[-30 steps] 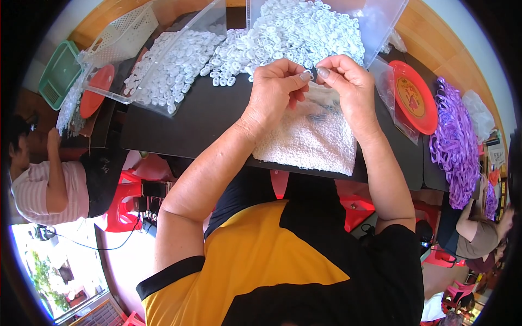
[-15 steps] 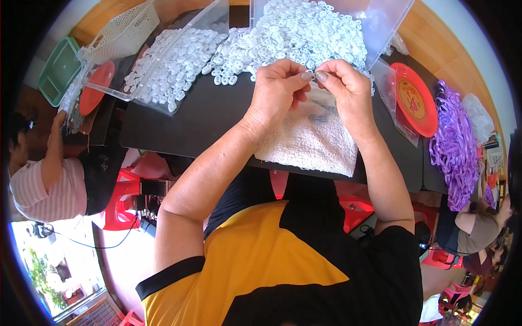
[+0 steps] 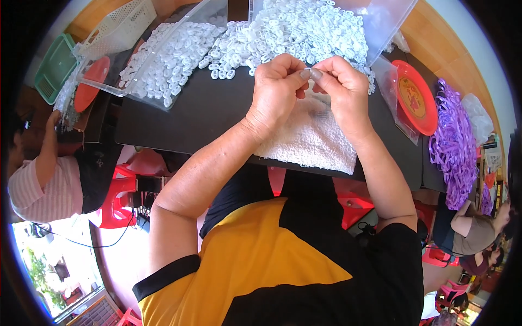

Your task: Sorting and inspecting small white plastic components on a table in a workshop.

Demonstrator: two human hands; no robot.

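My left hand (image 3: 275, 89) and my right hand (image 3: 347, 93) meet above the far part of a white towel (image 3: 310, 142). Thumbs and index fingers of both are pinched together, tip against tip. A small white plastic piece barely shows between them; the fingertips hide most of it. Just beyond lies a big heap of small white oval plastic pieces with holes (image 3: 304, 35), spilling from a clear plastic bin (image 3: 389, 24) onto the dark table (image 3: 179, 127). More such pieces lie in a second clear tub (image 3: 179, 54) to the left.
On the right are a red round tray (image 3: 402, 68) and a bundle of purple ribbons (image 3: 452, 146). A white basket (image 3: 117, 30), a green basket (image 3: 54, 65) and a red plate (image 3: 89, 89) stand far left. A person (image 3: 46, 179) sits left; others are at right.
My fingertips have drawn closer together, covering more of the small white piece. The hands are slightly higher in view, and the whole view has shifted a little.
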